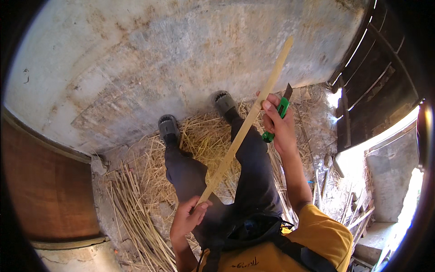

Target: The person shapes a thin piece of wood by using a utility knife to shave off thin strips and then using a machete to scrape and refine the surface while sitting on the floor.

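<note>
Though slender, pale strip (244, 129) in both hands (189, 216) (284, 129).

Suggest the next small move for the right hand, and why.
Probably turn the right hand to bring the blade toward the pale strip: the green utility knife is in that hand with its blade out, but pointing away from the strip, while the left hand already grips the strip's lower end.

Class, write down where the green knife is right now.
In the head view, the green knife is right of centre, held in the right hand beside the long pale strip, its blade pointing up the picture.
</note>
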`<action>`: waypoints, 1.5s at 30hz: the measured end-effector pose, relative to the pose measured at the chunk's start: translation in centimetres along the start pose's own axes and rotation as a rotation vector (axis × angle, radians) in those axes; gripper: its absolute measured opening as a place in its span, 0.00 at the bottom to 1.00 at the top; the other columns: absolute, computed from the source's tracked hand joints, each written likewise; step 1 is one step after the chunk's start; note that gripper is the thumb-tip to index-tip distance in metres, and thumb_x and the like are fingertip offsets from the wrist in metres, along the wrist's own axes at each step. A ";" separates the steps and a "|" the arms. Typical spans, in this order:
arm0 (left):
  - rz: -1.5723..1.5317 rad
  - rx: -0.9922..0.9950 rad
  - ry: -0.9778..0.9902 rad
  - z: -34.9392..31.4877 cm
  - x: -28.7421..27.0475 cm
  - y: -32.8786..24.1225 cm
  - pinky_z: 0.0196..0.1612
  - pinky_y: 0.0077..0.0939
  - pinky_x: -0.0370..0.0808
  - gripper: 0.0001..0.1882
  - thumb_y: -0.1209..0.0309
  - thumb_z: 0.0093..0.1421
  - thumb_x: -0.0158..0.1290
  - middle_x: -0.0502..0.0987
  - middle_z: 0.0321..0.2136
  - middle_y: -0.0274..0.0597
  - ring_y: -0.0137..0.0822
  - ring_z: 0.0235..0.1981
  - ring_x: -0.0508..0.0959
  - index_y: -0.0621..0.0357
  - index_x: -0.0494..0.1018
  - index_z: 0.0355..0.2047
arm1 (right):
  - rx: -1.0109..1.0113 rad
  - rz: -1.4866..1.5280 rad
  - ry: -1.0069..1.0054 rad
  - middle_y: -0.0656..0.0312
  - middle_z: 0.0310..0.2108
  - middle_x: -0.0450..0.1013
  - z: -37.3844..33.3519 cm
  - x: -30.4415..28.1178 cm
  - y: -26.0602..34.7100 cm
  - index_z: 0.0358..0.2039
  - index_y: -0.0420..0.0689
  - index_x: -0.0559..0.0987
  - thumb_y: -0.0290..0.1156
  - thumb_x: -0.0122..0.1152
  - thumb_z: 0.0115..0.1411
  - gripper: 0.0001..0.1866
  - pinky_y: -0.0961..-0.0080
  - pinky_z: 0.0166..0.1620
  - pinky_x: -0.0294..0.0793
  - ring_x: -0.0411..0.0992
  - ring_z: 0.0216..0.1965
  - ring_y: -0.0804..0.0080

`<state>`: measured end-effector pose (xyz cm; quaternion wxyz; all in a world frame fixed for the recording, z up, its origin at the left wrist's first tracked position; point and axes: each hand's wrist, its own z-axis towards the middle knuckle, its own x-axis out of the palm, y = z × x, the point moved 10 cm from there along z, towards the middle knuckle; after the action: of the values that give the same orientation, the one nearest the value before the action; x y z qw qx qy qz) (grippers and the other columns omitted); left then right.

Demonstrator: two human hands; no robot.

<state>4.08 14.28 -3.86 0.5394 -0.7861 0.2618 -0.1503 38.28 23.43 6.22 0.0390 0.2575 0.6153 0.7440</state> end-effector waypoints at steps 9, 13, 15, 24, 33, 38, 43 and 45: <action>-0.175 0.143 -0.137 2.2 1.7 -4.6 0.22 0.13 0.57 0.10 0.72 0.71 0.55 0.65 0.19 0.21 0.13 0.19 0.63 0.61 0.78 0.50 | -0.154 -0.270 0.205 0.62 0.31 0.73 -6.5 2.0 -2.3 0.56 0.42 0.69 0.30 0.63 0.66 0.20 0.80 0.27 0.65 0.67 0.24 0.78; -0.179 0.126 -0.110 3.1 2.3 -5.8 0.25 0.12 0.59 0.16 0.75 0.70 0.56 0.71 0.23 0.23 0.13 0.22 0.66 0.61 0.74 0.56 | -0.483 -0.645 0.455 0.57 0.34 0.77 -10.0 6.1 0.0 0.49 0.42 0.75 0.29 0.74 0.58 0.20 0.70 0.32 0.77 0.80 0.31 0.64; -0.212 0.229 -0.200 2.9 2.4 -7.9 0.29 0.12 0.63 0.22 0.79 0.68 0.56 0.78 0.29 0.29 0.15 0.27 0.70 0.60 0.66 0.61 | -0.526 -0.632 0.471 0.57 0.35 0.78 -10.3 6.4 -0.4 0.46 0.42 0.77 0.30 0.76 0.56 0.20 0.69 0.32 0.78 0.80 0.32 0.62; -0.321 0.326 -0.098 3.6 3.6 -9.4 0.39 0.14 0.72 0.25 0.84 0.65 0.59 0.83 0.43 0.48 0.21 0.39 0.79 0.59 0.56 0.54 | -0.678 -0.668 0.560 0.57 0.35 0.80 -11.8 7.7 -0.2 0.41 0.42 0.80 0.32 0.80 0.52 0.20 0.69 0.32 0.80 0.81 0.31 0.60; -0.287 0.318 -0.104 3.5 3.4 -9.3 0.40 0.12 0.73 0.24 0.84 0.66 0.57 0.82 0.41 0.50 0.23 0.40 0.80 0.58 0.54 0.53 | -0.675 -0.641 0.566 0.57 0.34 0.80 -12.4 8.1 0.0 0.42 0.43 0.82 0.31 0.80 0.51 0.19 0.71 0.31 0.79 0.82 0.31 0.61; -0.349 0.367 -0.092 3.6 3.6 -9.2 0.42 0.14 0.74 0.24 0.85 0.67 0.56 0.80 0.43 0.52 0.26 0.43 0.80 0.59 0.54 0.53 | -0.674 -0.665 0.580 0.56 0.35 0.81 -12.6 8.4 0.4 0.41 0.41 0.82 0.29 0.81 0.51 0.19 0.73 0.30 0.80 0.82 0.30 0.62; -0.368 0.352 -0.098 3.5 3.5 -8.8 0.44 0.16 0.75 0.24 0.86 0.67 0.55 0.79 0.46 0.52 0.28 0.45 0.80 0.59 0.53 0.54 | -0.632 -0.638 0.543 0.61 0.34 0.80 -12.5 8.1 0.2 0.42 0.46 0.85 0.32 0.79 0.51 0.18 0.70 0.29 0.78 0.81 0.29 0.64; -0.398 0.363 -0.066 3.4 3.7 -9.0 0.45 0.17 0.75 0.24 0.86 0.67 0.54 0.78 0.47 0.52 0.28 0.46 0.81 0.59 0.53 0.54 | -0.645 -0.638 0.544 0.61 0.34 0.80 -12.8 8.2 0.1 0.42 0.46 0.85 0.31 0.79 0.50 0.18 0.70 0.29 0.78 0.81 0.29 0.64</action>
<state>11.14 17.32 3.07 0.6395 -0.7170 0.0530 -0.2722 25.75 15.03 7.66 0.1796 -0.1698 0.3908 0.8867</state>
